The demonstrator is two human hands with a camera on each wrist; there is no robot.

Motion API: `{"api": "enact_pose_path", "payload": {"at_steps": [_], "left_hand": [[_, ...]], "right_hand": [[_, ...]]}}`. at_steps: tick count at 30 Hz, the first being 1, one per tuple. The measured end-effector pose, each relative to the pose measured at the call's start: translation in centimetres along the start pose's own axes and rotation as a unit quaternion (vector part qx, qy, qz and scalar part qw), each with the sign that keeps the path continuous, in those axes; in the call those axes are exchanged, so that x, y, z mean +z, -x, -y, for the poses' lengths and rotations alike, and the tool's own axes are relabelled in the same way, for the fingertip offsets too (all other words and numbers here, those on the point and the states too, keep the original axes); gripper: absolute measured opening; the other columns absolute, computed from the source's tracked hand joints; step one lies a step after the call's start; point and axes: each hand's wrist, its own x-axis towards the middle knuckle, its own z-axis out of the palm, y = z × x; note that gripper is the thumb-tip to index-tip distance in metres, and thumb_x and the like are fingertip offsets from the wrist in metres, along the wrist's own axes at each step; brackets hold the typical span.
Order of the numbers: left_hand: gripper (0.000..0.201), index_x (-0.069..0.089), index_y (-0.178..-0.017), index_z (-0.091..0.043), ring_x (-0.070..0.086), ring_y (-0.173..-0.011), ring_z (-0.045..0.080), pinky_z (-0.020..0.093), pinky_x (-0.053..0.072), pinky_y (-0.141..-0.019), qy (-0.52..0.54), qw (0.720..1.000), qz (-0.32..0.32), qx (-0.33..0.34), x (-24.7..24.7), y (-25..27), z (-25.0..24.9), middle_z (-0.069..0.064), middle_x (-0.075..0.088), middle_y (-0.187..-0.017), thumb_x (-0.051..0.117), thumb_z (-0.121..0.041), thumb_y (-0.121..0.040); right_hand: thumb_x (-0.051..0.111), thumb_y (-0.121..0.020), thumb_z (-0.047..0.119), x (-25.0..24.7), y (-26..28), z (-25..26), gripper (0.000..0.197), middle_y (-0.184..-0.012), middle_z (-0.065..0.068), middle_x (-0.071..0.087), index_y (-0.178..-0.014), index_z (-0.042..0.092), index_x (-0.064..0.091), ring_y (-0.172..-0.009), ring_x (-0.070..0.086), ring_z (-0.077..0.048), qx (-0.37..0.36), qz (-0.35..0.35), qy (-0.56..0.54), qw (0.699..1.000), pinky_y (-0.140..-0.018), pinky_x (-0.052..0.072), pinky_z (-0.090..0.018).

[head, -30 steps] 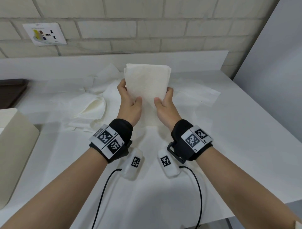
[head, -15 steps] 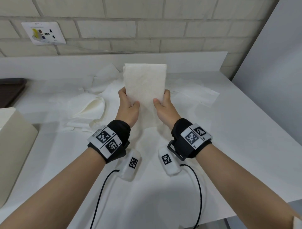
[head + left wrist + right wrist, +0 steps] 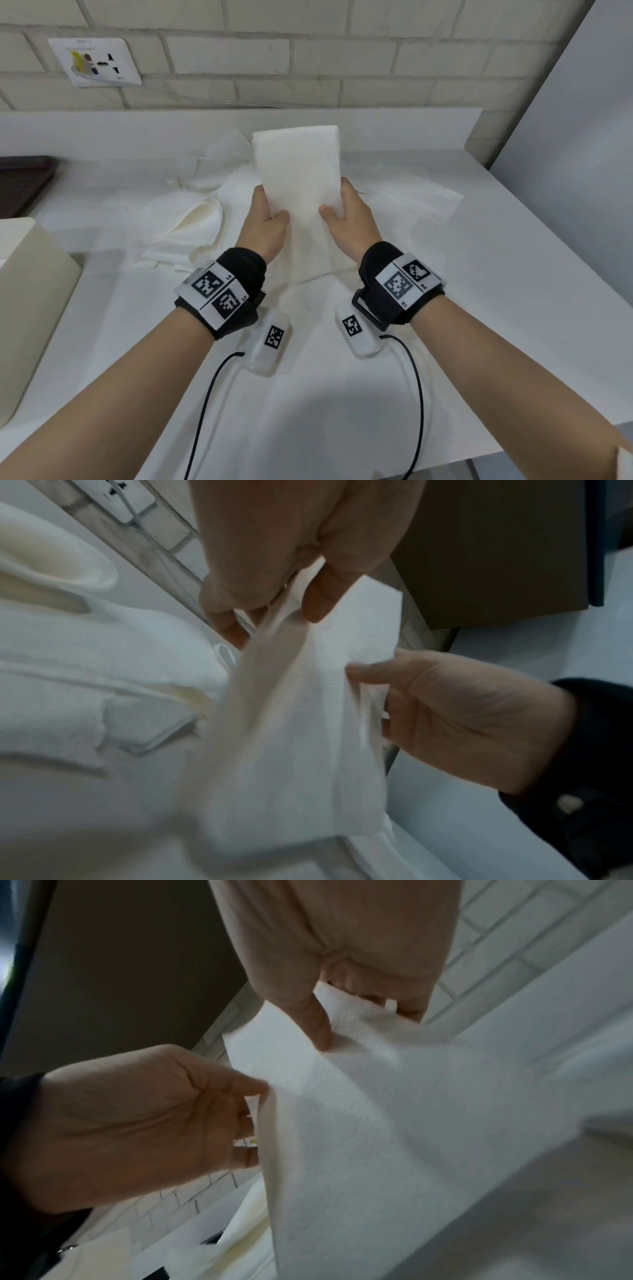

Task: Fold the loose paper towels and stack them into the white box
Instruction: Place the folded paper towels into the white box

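A white paper towel (image 3: 301,178), folded into a tall narrow strip, stands upright above the table at the centre. My left hand (image 3: 265,222) pinches its left edge, thumb in front and fingers behind. On the opposite edge my right hand (image 3: 346,219) pinches it the same way. In the left wrist view the paper towel (image 3: 308,723) hangs between my left hand (image 3: 291,607) and my right hand (image 3: 445,710). The right wrist view has the paper towel (image 3: 394,1110) under my right hand's thumb (image 3: 318,1026). The white box (image 3: 30,308) stands at the left edge.
Several loose paper towels (image 3: 191,219) lie crumpled behind and left of my hands, another sheet (image 3: 421,198) to the right. A dark tray (image 3: 20,185) sits at far left. A brick wall with a socket (image 3: 92,61) runs behind. A grey panel (image 3: 582,137) borders the right.
My hands have come closer together and the held towel has gone from a wider sheet to a narrower, taller strip. It stays upright at the same place.
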Motion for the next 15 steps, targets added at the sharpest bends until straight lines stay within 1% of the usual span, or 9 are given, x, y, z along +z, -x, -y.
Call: {"api": "enact_pose_path", "payload": {"at_steps": [1, 2, 4, 5, 7, 9, 11, 13, 15], "left_hand": [[0.046, 0.029, -0.131, -0.006, 0.048, -0.102, 0.014, 0.015, 0.044, -0.079, 0.015, 1.0, -0.021, -0.009, -0.4, -0.1, -0.3, -0.007, 0.048, -0.101, 0.044, 0.004, -0.09], [0.052, 0.025, -0.132, -0.007, 0.047, -0.103, 0.015, 0.017, 0.044, -0.083, 0.025, 0.998, -0.051, -0.006, -0.8, -0.3, -0.6, -0.002, 0.047, -0.105, 0.05, 0.004, -0.088], [0.069, 0.018, -0.135, -0.01, 0.042, -0.111, 0.016, 0.023, 0.038, -0.096, 0.008, 0.993, -0.111, 0.038, -2.0, -0.5, -1.3, 0.005, 0.038, -0.119, 0.06, 0.003, -0.082], [0.075, 0.016, -0.136, -0.011, 0.039, -0.116, 0.017, 0.026, 0.034, -0.101, -0.012, 0.989, -0.127, 0.071, -2.5, -0.6, -1.6, 0.007, 0.034, -0.125, 0.063, 0.001, -0.08], [0.078, 0.017, -0.138, -0.011, 0.034, -0.124, 0.017, 0.029, 0.028, -0.106, -0.071, 0.981, -0.122, 0.132, -3.2, -0.8, -1.9, 0.007, 0.033, -0.132, 0.064, -0.002, -0.076], [0.071, 0.023, -0.136, -0.011, 0.038, -0.12, 0.011, 0.022, 0.032, -0.102, -0.103, 0.98, -0.082, 0.149, -3.4, -0.7, -2.0, 0.004, 0.039, -0.128, 0.061, 0.002, -0.077], [0.058, 0.03, -0.127, -0.015, 0.046, -0.106, 0.006, 0.012, 0.041, -0.086, -0.073, 0.99, -0.034, 0.117, -3.1, -0.6, -1.6, 0.005, 0.045, -0.119, 0.054, 0.01, -0.081], [0.047, 0.035, -0.114, -0.02, 0.049, -0.088, 0.007, 0.017, 0.042, -0.077, -0.025, 0.998, -0.011, 0.057, -2.6, -0.4, -0.7, 0.005, 0.047, -0.106, 0.049, 0.013, -0.083], [0.042, 0.038, -0.109, -0.018, 0.048, -0.081, 0.01, 0.021, 0.041, -0.075, 0.005, 1.0, -0.006, -0.016, -1.9, -0.1, 0.4, -0.001, 0.046, -0.092, 0.046, 0.014, -0.083]], "right_hand": [[0.044, -0.094, 0.004, -0.2, -0.2, 0.3, 0.031, -0.115, -0.005, 0.059, -0.125, 0.005, 0.043, -0.101, 0.055, -0.017, -0.016, -0.011, 0.015, 1.0, -0.085, 0.042, -0.019], [0.045, -0.094, 0.004, -0.6, -0.3, 0.6, 0.027, -0.112, -0.007, 0.061, -0.121, 0.004, 0.046, -0.096, 0.057, -0.017, -0.032, -0.019, 0.032, 0.999, -0.083, 0.044, -0.021], [0.045, -0.093, 0.004, -1.2, -0.7, 1.4, 0.022, -0.106, -0.01, 0.063, -0.114, 0.004, 0.049, -0.09, 0.058, -0.019, -0.062, -0.018, 0.075, 0.995, -0.08, 0.047, -0.027], [0.045, -0.093, 0.005, -1.6, -0.9, 1.7, 0.021, -0.106, -0.01, 0.063, -0.114, 0.005, 0.049, -0.09, 0.058, -0.021, -0.072, -0.011, 0.106, 0.992, -0.082, 0.048, -0.031], [0.044, -0.092, 0.006, -2.2, -1.3, 2.5, 0.024, -0.107, -0.009, 0.062, -0.116, 0.009, 0.05, -0.093, 0.058, -0.026, -0.083, 0.015, 0.188, 0.978, -0.083, 0.049, -0.038], [0.042, -0.092, 0.005, -2.7, -1.6, 3.2, 0.029, -0.107, -0.007, 0.06, -0.119, 0.012, 0.049, -0.09, 0.054, -0.025, -0.088, 0.043, 0.282, 0.954, -0.077, 0.047, -0.035], [0.04, -0.091, 0.002, -3.0, -1.8, 4.0, 0.033, -0.107, -0.007, 0.057, -0.122, 0.013, 0.047, -0.087, 0.049, -0.024, -0.091, 0.06, 0.372, 0.922, -0.07, 0.038, -0.031], [0.039, -0.091, 0.0, -3.1, -1.8, 4.5, 0.036, -0.112, -0.008, 0.056, -0.124, 0.013, 0.045, -0.094, 0.052, -0.027, -0.1, 0.07, 0.436, 0.892, -0.071, 0.034, -0.03], [0.038, -0.09, -0.001, -2.8, -1.5, 4.3, 0.038, -0.115, -0.008, 0.057, -0.124, 0.013, 0.045, -0.102, 0.055, -0.029, -0.116, 0.084, 0.483, 0.864, -0.072, 0.033, -0.031]]}}
